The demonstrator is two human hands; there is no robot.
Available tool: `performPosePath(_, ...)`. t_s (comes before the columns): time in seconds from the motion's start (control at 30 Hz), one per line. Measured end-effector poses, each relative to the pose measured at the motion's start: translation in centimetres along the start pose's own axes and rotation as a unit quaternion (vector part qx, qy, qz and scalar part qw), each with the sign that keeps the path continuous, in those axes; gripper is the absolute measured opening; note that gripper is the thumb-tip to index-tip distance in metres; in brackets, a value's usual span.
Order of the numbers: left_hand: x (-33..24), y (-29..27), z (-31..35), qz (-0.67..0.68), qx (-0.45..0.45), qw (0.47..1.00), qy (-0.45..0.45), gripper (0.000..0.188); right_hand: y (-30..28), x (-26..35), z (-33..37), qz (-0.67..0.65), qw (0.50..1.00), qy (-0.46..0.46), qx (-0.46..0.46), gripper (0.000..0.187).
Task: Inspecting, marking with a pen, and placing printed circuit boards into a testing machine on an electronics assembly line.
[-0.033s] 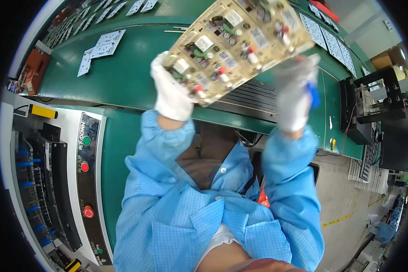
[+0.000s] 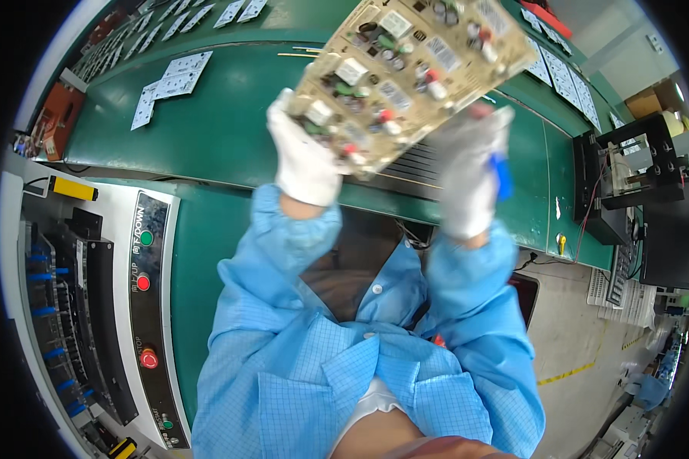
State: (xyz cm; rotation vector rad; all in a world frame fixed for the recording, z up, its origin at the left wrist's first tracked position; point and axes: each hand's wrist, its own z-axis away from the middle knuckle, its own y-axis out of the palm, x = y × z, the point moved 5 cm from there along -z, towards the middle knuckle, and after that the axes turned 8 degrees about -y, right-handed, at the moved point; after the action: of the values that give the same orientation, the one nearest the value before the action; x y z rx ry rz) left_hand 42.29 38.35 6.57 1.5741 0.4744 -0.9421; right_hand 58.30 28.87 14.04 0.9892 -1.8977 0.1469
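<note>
A tan circuit board is held up, tilted, above the green bench, its face crowded with white, green and red parts. My left hand, in a white glove, grips its lower left corner. My right hand, also gloved in white, is beside the lower right edge of the board. Motion smears its fingers, so I cannot tell whether it touches the board. Something blue shows at the outer side of that hand, too blurred to name.
White panels lie on the green bench at left, with others at far right. Behind the board is a dark slatted strip. A control panel with buttons stands at left, a black fixture at right.
The board and my left hand have shifted slightly to the right. My right hand has moved left, closer to the board, with the blue thing moving along.
</note>
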Motion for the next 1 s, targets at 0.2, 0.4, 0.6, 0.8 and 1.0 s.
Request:
performPosePath(0.2, 1.5, 2.4, 0.6, -0.140, 0.009, 0.960, 0.243, 0.058, -2.3, -3.1, 1.9, 0.088, 0.990, -0.091, -0.056, 0.023)
performPosePath(0.4, -10.7, 2.8, -0.2, -0.295, 0.034, 0.841, 0.452, 0.049, -2.4, 0.0, -2.5, 0.407, 0.802, -0.267, 0.348, 0.015)
performPosePath(0.6, -6.8, 5.3, -1.6, -0.767, 0.314, 0.535, 0.163, 0.037, 0.7, 0.2, -0.5, 0.441, 0.679, -0.281, 0.515, 0.016)
performPosePath(0.8, -5.9, 5.7, 2.4, -0.796, 0.236, 0.405, 0.382, 0.015, -0.5, 1.3, -0.2, 0.444, 0.651, -0.342, 0.511, 0.020)
performPosePath(1.0, -7.5, 4.1, 1.8, -0.774, 0.190, 0.418, 0.437, 0.029, 1.6, 1.3, 1.4, 0.458, 0.610, -0.388, 0.518, 0.026)
